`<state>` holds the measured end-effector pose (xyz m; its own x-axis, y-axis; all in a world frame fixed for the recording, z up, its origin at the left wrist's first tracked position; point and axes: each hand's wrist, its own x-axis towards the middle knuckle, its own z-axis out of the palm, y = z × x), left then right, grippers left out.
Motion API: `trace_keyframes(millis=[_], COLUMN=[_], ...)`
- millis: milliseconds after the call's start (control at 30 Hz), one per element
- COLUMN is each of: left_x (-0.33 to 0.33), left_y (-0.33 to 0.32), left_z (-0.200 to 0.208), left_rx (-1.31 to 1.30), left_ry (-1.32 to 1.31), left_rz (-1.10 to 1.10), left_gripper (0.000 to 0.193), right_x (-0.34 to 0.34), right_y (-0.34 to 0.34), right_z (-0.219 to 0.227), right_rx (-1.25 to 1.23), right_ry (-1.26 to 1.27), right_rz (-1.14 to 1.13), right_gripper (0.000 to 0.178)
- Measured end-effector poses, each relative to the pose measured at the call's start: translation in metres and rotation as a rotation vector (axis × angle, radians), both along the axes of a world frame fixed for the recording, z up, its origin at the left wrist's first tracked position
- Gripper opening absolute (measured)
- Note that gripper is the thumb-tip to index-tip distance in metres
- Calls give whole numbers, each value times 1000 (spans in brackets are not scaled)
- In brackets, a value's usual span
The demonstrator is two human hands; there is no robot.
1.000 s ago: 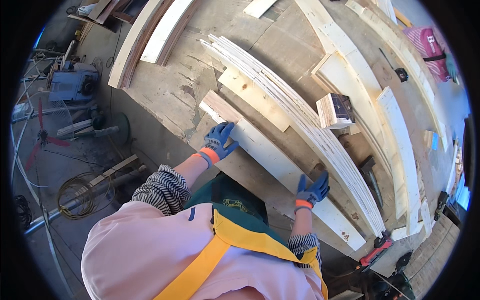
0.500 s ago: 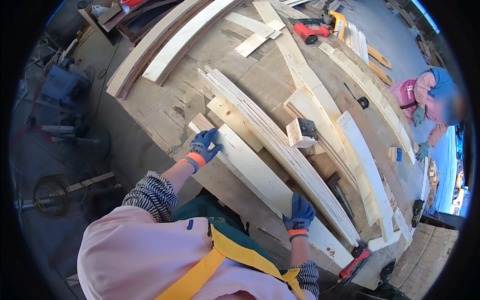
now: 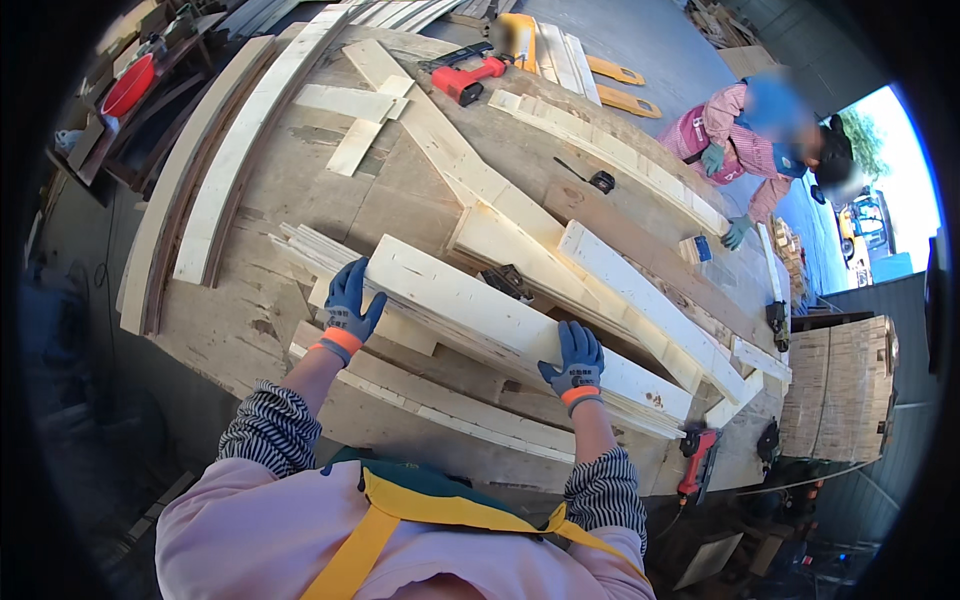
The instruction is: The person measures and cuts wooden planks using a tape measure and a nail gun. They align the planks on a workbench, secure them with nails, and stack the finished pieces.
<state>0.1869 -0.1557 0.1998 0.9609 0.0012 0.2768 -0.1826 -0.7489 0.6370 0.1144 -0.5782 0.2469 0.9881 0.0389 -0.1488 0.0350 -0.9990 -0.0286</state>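
A long pale wooden board (image 3: 470,305) lies over a stack of thin wooden strips (image 3: 310,250), which it partly covers. My left hand (image 3: 350,308), in a blue-grey glove, grips the board's near edge close to its left end. Farther right along the same edge, my right hand (image 3: 575,362) in a matching glove has hold of the board. Nearer to me, more curved wooden strips (image 3: 440,405) rest on the worktable (image 3: 290,215). Just beyond the board a dark metal tool (image 3: 505,282) shows only in part.
A red nail gun (image 3: 470,80) lies at the far side, another red nail gun (image 3: 697,460) at the table's right front. Curved wooden pieces (image 3: 250,150) stand at left. A tape measure (image 3: 600,181) lies farther back. A co-worker (image 3: 735,135) leans over the far right edge.
Both hands have carried the board away from me, from the near side of the strip stack to on top of it. The whole view has turned, and the curved strips underneath now show.
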Motion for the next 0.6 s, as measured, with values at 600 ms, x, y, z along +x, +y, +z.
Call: trace_keyframes(millis=[600], left_x=[61], left_y=[-283], left_z=[51], left_rx=[302], left_ry=[-318], left_rz=[-626], left_gripper=[56], right_x=[119], right_y=[-151], right_z=[-4], right_rx=[327], right_ry=[-601], right_rz=[-133], right_gripper=[68])
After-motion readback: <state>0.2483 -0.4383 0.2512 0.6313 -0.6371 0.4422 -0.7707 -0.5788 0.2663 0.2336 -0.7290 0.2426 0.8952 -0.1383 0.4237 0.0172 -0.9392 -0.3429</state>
